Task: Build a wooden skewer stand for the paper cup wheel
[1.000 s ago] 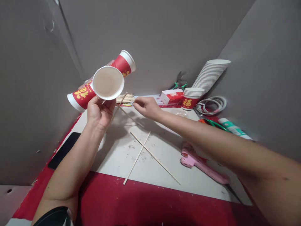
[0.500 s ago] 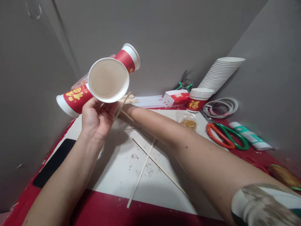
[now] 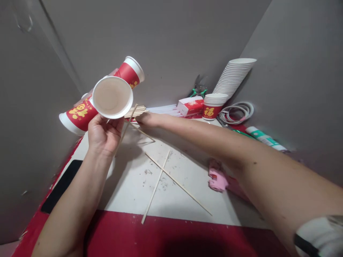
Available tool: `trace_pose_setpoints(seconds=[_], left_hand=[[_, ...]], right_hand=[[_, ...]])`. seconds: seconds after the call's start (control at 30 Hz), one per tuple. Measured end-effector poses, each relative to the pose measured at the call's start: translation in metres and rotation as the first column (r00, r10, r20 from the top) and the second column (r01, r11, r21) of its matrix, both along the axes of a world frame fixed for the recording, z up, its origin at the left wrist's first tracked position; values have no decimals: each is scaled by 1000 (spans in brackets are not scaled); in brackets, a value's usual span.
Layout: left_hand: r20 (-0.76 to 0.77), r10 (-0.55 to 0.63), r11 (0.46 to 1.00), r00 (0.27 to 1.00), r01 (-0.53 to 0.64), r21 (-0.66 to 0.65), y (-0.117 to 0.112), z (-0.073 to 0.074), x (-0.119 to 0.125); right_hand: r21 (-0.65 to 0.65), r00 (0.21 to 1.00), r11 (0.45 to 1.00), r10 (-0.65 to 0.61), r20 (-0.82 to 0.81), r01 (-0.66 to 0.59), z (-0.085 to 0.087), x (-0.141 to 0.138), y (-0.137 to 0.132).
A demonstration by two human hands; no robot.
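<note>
Left hand, fingers curled, holds the cup assembly. Stick bundle lies at the worktop rear, long axis roughly left-to-right; right hand is nearer, at its right end, finger opening and grip indeterminable.

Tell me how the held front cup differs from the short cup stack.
The front cup shows a single rim; the short stack shows several nested. The front cup is raised in the left hand; the short stack stands on the table. The front cup is tipped, its inside showing; the short stack is upright. Both have white rims.
</note>
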State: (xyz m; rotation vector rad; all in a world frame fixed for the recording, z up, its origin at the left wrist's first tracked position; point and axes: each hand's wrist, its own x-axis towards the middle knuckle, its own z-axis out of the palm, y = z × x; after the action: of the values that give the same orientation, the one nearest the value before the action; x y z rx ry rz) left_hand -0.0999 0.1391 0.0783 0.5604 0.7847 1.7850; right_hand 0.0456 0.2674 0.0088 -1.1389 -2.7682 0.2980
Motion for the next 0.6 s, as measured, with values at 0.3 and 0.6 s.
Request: trace_pose_setpoints(seconds=[0.3,0.6], left_hand=[[18,-14,1000,1000,13,19,-1,-3,3],[31,-109,993,994,107,51,-2,-7,-4]], right_hand=[[-116,935,970,-237,-262,214,25,90,-95],[-610,336,783,-610,-717,120,52,149,-177]])
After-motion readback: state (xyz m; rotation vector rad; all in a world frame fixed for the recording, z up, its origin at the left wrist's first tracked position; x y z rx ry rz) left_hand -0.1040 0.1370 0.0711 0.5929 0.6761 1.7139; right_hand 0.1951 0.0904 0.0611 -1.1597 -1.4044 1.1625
